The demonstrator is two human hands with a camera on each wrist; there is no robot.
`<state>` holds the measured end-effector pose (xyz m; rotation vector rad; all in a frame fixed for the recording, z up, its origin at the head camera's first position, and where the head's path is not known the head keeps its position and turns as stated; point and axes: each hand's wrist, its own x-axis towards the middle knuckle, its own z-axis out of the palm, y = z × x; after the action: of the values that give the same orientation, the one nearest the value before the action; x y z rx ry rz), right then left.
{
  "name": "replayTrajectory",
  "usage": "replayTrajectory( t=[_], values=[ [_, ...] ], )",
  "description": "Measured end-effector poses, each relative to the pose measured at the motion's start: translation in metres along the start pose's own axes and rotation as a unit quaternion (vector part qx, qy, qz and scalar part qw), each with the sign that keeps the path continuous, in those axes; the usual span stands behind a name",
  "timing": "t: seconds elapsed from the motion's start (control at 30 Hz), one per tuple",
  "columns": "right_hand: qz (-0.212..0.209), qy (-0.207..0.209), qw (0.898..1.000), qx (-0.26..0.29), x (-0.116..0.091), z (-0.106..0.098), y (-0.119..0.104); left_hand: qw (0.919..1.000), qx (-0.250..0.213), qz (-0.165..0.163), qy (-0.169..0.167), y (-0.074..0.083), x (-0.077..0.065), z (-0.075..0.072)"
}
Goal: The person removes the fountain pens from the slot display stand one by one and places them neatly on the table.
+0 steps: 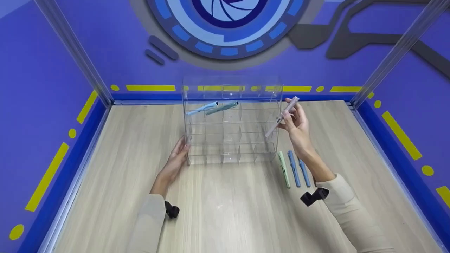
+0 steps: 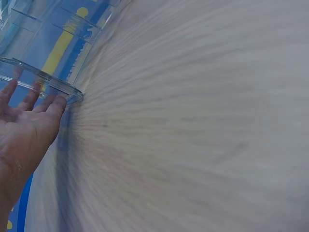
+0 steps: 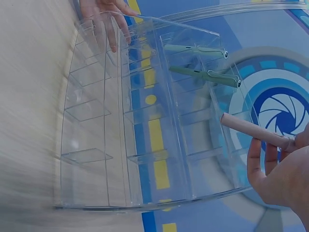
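Note:
A clear compartment rack [image 1: 240,154] stands upright on the table. My left hand [image 1: 174,163] rests its outstretched fingers against the rack's left side, as the left wrist view also shows. My right hand [image 1: 299,133] pinches a pale pink pen [image 1: 291,104] between thumb and fingers, tilted beside the rack's right side. In the right wrist view the pink pen [image 3: 251,128] points toward the rack. A light blue pen [image 1: 203,108] and a teal-green pen [image 1: 223,108] lie slanted in upper compartments at the left, their ends facing out.
Below my right hand, a light green pen [image 1: 284,170] and two blue pens, one of them [image 1: 294,169] beside the green one, lie side by side on the wooden table [image 1: 225,214]. A blue patterned wall [image 1: 119,52] rises close behind the rack.

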<state>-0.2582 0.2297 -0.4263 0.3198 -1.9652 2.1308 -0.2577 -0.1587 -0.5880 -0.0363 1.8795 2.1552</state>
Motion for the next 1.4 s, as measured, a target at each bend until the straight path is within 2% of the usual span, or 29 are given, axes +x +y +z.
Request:
replayTrajectory(
  t=[0.17,0.5,0.83,1.07,1.4],
  values=[
    [-0.004,-0.002,1.000,-0.014,-0.004,-0.009,0.005,1.0000,-0.003,0.003,-0.003,-0.001,0.000,0.000],
    [-0.029,-0.001,1.000,0.001,-0.009,-0.025,0.011,0.9999,-0.012,0.008,-0.001,-0.002,0.002,0.000],
    [0.014,0.037,0.998,-0.045,-0.018,-0.046,0.019,0.9997,-0.017,0.014,-0.008,-0.002,0.003,0.002],
    [0.058,0.053,0.996,-0.044,-0.029,-0.063,0.029,0.9997,-0.003,-0.021,0.010,-0.002,-0.002,0.000],
    [0.088,0.080,0.992,-0.048,-0.039,-0.085,0.038,0.9999,-0.007,-0.009,0.006,-0.001,-0.001,0.000]
  ],
)
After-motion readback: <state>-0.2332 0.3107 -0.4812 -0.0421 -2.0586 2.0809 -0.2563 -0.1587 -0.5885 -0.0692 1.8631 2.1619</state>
